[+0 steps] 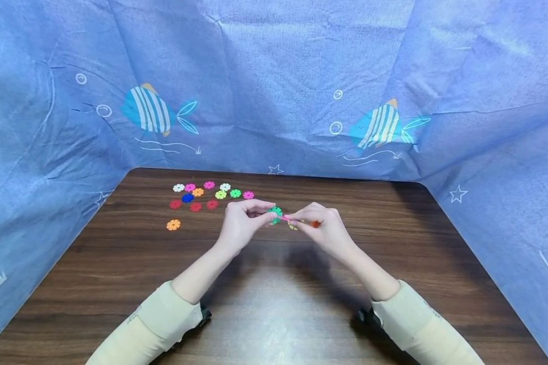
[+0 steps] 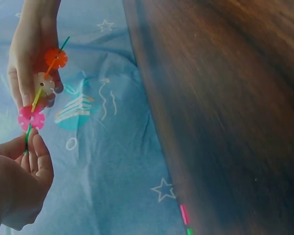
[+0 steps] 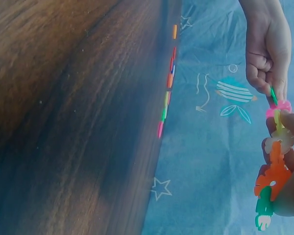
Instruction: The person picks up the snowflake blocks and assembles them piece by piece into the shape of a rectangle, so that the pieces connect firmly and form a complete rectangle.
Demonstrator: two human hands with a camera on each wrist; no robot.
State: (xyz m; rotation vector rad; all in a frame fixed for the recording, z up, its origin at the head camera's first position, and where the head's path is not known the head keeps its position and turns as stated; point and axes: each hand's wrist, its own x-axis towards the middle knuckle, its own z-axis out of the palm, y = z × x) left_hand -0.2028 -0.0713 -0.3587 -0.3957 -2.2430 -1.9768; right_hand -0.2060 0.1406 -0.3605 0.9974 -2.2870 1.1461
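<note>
My left hand (image 1: 239, 225) pinches a green notched plastic disc (image 1: 275, 215) between thumb and fingertips. Opposite it, my right hand (image 1: 326, 228) pinches a pink notched disc (image 2: 31, 118) at the near end of a linked chain. In the left wrist view the green disc stands edge-on at the pink one's rim, the two meeting at their notches. Beyond the pink disc the chain runs through a yellow disc (image 2: 36, 100), a white disc (image 2: 46, 84) and an orange disc (image 2: 56, 58) to a green end piece (image 2: 64, 43). My right fingers partly cover this chain in the head view.
Several loose notched discs lie flat at the table's back left, among them a blue disc (image 1: 187, 198), a red disc (image 1: 195, 207) and a white disc (image 1: 178, 187). One orange disc (image 1: 173, 224) lies nearer. A blue fish-print cloth (image 1: 274, 101) hangs around the brown table (image 1: 118, 284).
</note>
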